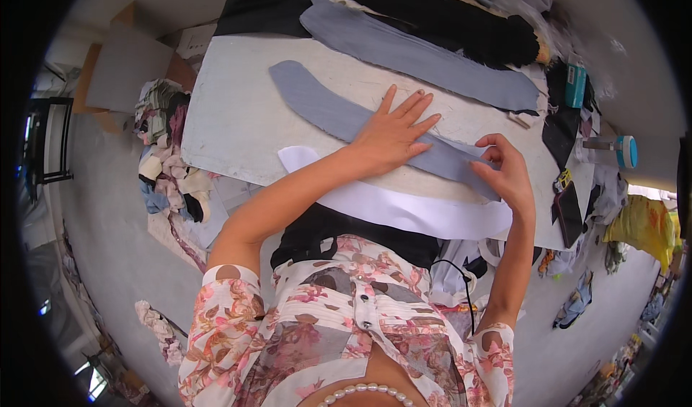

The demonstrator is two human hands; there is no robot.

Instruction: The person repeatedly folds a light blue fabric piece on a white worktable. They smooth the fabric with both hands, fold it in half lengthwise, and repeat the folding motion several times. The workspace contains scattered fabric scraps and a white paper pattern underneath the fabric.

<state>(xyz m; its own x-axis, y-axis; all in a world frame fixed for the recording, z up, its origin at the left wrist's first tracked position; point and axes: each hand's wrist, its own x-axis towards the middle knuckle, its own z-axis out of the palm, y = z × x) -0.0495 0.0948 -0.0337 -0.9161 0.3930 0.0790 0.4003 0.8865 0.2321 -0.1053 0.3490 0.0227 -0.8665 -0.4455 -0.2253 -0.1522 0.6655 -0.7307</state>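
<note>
A curved grey-blue fabric piece, like a collar or waistband piece, lies across the light table top. My left hand is pressed flat on its middle with the fingers spread. At the right end of that piece, my right hand curls its thumb and forefinger around the cloth's edge. A curved white piece lies along the table's near edge, partly under my left forearm. Beyond my hands lies a stack of similar grey-blue pieces.
Black cloth covers the table's far side. On the right are a turquoise packet, a dark phone-like slab and a blue-capped container. Fabric scraps are heaped at the left, beside a cardboard box. A yellow bag stands far right.
</note>
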